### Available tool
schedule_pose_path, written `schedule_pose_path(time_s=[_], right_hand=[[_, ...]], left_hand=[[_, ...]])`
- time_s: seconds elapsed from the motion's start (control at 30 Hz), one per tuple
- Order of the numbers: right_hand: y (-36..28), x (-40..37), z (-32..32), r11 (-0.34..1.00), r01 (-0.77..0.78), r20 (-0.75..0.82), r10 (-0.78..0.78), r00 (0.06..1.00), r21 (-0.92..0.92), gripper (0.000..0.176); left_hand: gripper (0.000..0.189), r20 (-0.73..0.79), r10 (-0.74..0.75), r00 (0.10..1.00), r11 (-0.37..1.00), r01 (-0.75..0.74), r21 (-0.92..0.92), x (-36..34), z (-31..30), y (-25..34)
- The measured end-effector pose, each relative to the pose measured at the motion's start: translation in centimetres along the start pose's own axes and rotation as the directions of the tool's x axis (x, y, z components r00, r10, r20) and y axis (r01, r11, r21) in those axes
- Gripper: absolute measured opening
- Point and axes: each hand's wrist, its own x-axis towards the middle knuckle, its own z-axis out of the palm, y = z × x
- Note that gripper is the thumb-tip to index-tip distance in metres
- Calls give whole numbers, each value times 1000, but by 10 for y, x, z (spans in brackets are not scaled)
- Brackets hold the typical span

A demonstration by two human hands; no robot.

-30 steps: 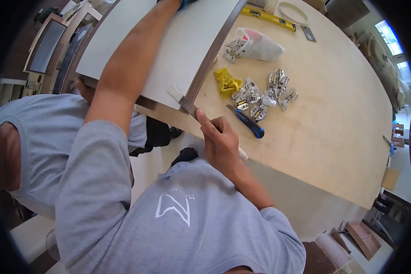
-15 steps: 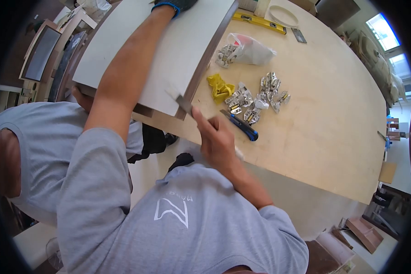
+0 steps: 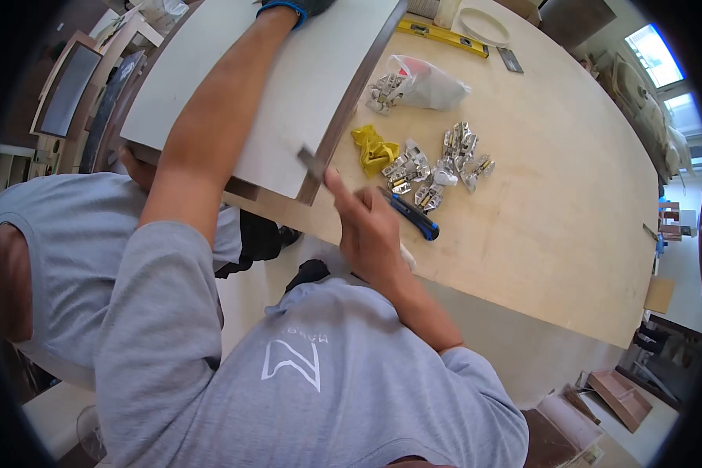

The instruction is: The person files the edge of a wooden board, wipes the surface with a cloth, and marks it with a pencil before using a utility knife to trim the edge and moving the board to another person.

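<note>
My left hand (image 3: 313, 8), in a dark glove with a blue cuff, reaches across the white panel (image 3: 288, 101) to the top of the view, where its fingers are cut off. My right hand (image 3: 370, 230) is bare and closed around a narrow, flat, greyish tool (image 3: 312, 164). Motion blurs the tool, so I cannot tell its exact kind; its tip overlaps the panel's near right corner. Right beside that hand lies a blue and black utility knife (image 3: 415, 216). Metal cabinet hinges (image 3: 409, 165) and a crumpled yellow cloth-like piece (image 3: 376, 150) lie just past it.
A co-worker in a grey shirt (image 3: 78, 226) stands at the left, a hand (image 3: 136, 168) at the panel's edge. On the wooden table (image 3: 561, 218) are a plastic bag (image 3: 429, 84), a yellow spirit level (image 3: 444, 37) and a pale ring (image 3: 485, 27).
My right hand has shifted slightly with the tool, whose tip now sits a little further right and higher. My left arm stays stretched over the panel.
</note>
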Motion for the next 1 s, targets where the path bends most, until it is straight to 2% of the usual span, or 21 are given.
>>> schedule_pose_path(time_s=[0.03,0.07,0.2,0.3,0.33,0.43,0.57,0.6,0.7,0.73,0.83,0.87,0.9,0.97,1.0], right_hand=[[-1,-12,-1,1000,-7,27,7,1000,4,67],[-7,-17,-4,1000,-24,54,24,998,8,66],[6,17,2,1000,4,-65,-4,998,-2,65],[3,5,-3,998,2,1,-2,1000,-69,65],[5,-11,0,1000,8,9,-8,1000,9,64],[3,-7,1,1000,-3,-22,4,1000,24,64],[10,31,1,1000,18,-114,-16,993,12,61],[9,19,0,999,14,-64,-17,998,-50,61],[3,-15,-4,999,-36,25,36,999,31,62],[10,-14,-3,999,-11,1,11,1000,-38,62],[9,38,-1,1000,-9,-119,9,993,3,54],[15,43,1,999,34,-134,-34,990,-2,64],[15,35,1,999,27,-103,-29,994,-24,64],[7,0,-2,998,15,-20,-16,1000,-63,65],[1,-17,-2,1000,-5,26,5,1000,-14,65]], left_hand=[[44,-6,6,1000,1000,-6,-6,-2,1,0],[44,-79,29,996,1000,-29,-7,0,5,-3],[44,-3,-15,1000,1000,15,-20,1,5,-3],[43,8,1,1000,999,0,-51,-3,-4,2],[44,3,16,1000,1000,-15,-20,1,2,-2],[43,-50,55,997,998,-55,2,6,15,-12],[44,-2,-17,1000,1000,17,-24,-1,0,1],[44,6,-31,1000,999,31,-26,-1,-2,3],[45,-45,-16,999,1000,15,-14,3,4,-5],[45,-60,-10,998,1000,9,-25,3,6,-7],[43,-47,-30,998,999,30,-14,-1,10,-4],[43,-18,-44,999,999,44,-13,0,7,-2],[42,13,-58,998,998,58,-10,0,3,0],[42,-20,-28,999,1000,28,-9,1,1,0],[43,-45,-4,999,1000,4,2,3,3,-2]])
